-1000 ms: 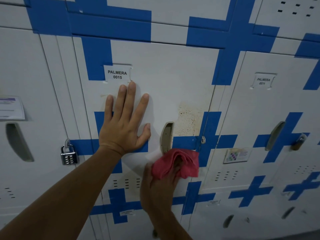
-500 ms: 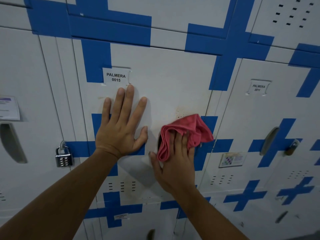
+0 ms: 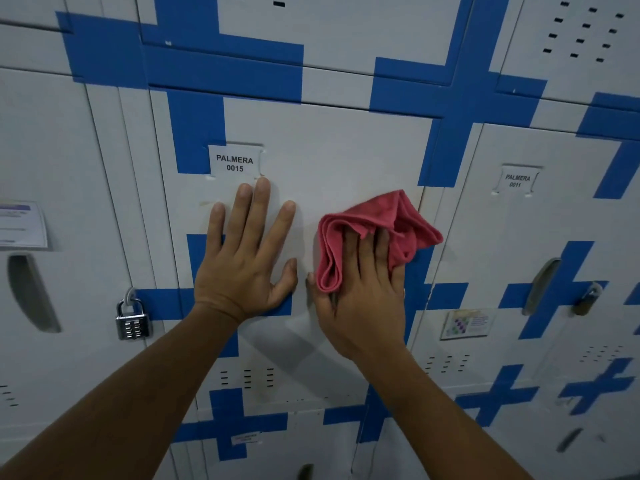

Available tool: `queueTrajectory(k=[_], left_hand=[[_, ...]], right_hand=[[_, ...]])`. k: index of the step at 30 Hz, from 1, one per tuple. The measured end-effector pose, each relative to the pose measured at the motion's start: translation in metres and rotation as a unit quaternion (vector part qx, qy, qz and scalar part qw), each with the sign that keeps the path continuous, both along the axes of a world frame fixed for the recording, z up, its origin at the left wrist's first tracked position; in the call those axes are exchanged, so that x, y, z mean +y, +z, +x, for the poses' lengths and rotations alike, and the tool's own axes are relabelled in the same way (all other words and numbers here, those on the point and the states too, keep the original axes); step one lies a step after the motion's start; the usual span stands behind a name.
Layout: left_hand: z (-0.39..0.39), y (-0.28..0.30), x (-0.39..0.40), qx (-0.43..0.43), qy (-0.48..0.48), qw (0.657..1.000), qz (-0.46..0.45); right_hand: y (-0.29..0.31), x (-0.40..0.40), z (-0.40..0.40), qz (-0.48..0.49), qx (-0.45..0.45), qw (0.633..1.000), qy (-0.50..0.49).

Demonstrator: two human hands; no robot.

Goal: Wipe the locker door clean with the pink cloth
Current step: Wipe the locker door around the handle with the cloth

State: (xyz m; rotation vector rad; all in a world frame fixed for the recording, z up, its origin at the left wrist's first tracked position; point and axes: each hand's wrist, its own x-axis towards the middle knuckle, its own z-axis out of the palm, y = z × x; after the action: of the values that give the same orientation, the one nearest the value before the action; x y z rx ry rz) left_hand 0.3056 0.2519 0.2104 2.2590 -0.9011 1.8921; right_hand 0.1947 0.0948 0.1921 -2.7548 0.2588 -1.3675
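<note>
Padlock [image 3: 131, 320] metal hangs at the far left on the neighbouring door, well clear of the work and no hazard unless the bracing arm slides that way. Next comes the left hand [image 3: 247, 261], flat on the locker door [image 3: 339, 150] just under the name tag [image 3: 235, 162], its fingers spread apart and holding nothing; if it leans hard, the thin panel could flex or the palm could leave fresh smears on a part meant to end up clean. Just beside it, thumbs nearly touching, the right hand [image 3: 363, 292] presses the pink cloth [image 3: 374, 230] against the door's right edge, fingers laid together over the bunched folds. The cloth is wadded, not flat, so only a small patch likely meets the metal, and a loose flap at the upper right could snag in the seam between this door and the next. Any marks beneath the cloth are hidden, so whether they are lifting cannot be told. Rubbing over the blue tape [image 3: 446, 140] at that edge might peel its corners.
</note>
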Motion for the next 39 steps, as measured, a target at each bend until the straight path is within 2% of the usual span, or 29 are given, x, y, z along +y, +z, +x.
queueTrajectory(k=[5, 11, 15, 22, 25, 32, 39], left_hand=[[0.000, 0.000, 0.000, -0.005, -0.002, 1.000, -0.004], [0.001, -0.001, 0.000, -0.014, 0.002, 1.000, -0.006], [0.001, 0.000, 0.000, -0.010, 0.001, 1.000, -0.005], [0.000, -0.001, -0.001, 0.002, -0.001, 1.000, -0.001], [0.000, 0.000, -0.001, 0.011, -0.001, 1.000, 0.000], [-0.001, 0.001, -0.001, 0.004, 0.007, 1.000, 0.003], [-0.001, 0.001, 0.000, 0.005, 0.013, 1.000, 0.000]], right_hand=[[-0.034, 0.017, -0.015, 0.092, 0.027, 0.995, 0.009], [-0.084, 0.028, -0.028, 0.156, 0.091, 0.983, 0.017], [-0.077, 0.023, -0.025, 0.116, 0.082, 0.990, 0.015], [-0.001, 0.017, -0.008, 0.045, -0.006, 0.999, 0.013], [0.018, 0.014, -0.001, 0.029, -0.009, 0.999, 0.017], [0.001, 0.010, -0.004, 0.031, 0.011, 0.999, -0.008], [-0.042, 0.012, -0.021, 0.084, 0.063, 0.994, 0.029]])
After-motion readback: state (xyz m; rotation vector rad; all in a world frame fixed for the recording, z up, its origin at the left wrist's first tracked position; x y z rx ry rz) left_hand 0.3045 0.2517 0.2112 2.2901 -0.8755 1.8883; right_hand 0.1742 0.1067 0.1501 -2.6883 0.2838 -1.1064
